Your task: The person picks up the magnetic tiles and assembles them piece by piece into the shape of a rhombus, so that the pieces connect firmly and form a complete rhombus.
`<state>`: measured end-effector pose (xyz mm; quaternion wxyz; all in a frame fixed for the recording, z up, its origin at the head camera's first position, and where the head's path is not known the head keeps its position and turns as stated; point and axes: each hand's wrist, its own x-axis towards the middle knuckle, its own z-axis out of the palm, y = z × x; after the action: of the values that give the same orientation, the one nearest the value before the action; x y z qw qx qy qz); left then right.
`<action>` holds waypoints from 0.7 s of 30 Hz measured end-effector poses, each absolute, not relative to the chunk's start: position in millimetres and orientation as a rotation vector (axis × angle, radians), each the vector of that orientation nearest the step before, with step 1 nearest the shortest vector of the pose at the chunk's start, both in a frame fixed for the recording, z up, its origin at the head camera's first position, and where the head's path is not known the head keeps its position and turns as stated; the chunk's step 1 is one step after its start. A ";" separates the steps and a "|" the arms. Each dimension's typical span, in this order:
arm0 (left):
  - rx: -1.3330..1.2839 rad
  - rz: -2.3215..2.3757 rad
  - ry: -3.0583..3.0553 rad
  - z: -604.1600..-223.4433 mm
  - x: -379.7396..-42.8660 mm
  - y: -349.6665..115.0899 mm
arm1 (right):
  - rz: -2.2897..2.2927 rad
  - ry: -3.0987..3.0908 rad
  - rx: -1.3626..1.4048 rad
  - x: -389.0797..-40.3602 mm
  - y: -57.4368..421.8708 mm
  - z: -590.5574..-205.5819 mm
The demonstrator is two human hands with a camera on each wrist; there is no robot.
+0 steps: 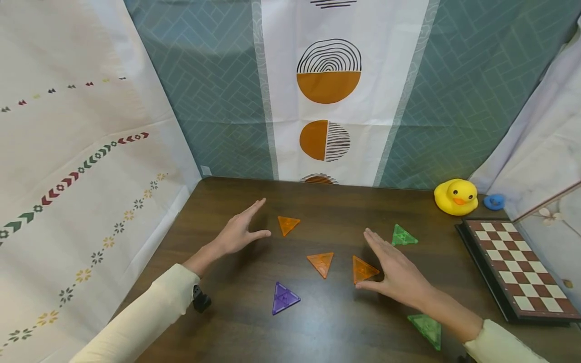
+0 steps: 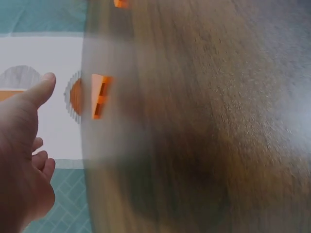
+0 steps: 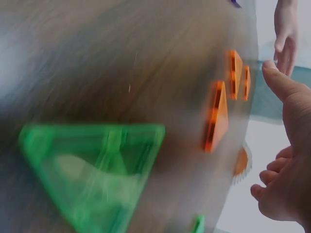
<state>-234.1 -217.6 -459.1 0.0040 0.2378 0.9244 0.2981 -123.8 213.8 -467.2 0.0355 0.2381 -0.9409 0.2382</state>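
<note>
Both hands hover over a dark wooden table with nothing in them. My left hand has its fingers straight and thumb apart, just left of an orange triangle tile. Over the right half, my right hand is likewise stretched out beside a second orange triangle tile; no grip on it shows. Between the hands lies a third orange triangle tile, with a purple triangle tile nearer the front. Behind the right hand is a green triangle tile; another green triangle tile lies below the right wrist.
A checkered board lies along the table's right side. Behind it sit a big yellow rubber duck and a small blue duck. Patterned cloth hangs behind the table, and white cloth hangs at its left.
</note>
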 end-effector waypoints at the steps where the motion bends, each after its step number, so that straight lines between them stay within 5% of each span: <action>1: 0.732 0.954 2.891 -460.5 -235.1 -216.3 | 0.772 -2.890 0.727 -124.5 209.3 -469.1; 21: 0.440 0.847 2.946 -497.5 -244.0 -171.3 | 0.823 -2.924 0.681 -138.3 147.0 -491.0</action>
<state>-244.0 -171.3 -497.5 0.0226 0.1419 0.9511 0.2734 -138.3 147.0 -491.0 0.0141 0.2186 -0.9393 0.2642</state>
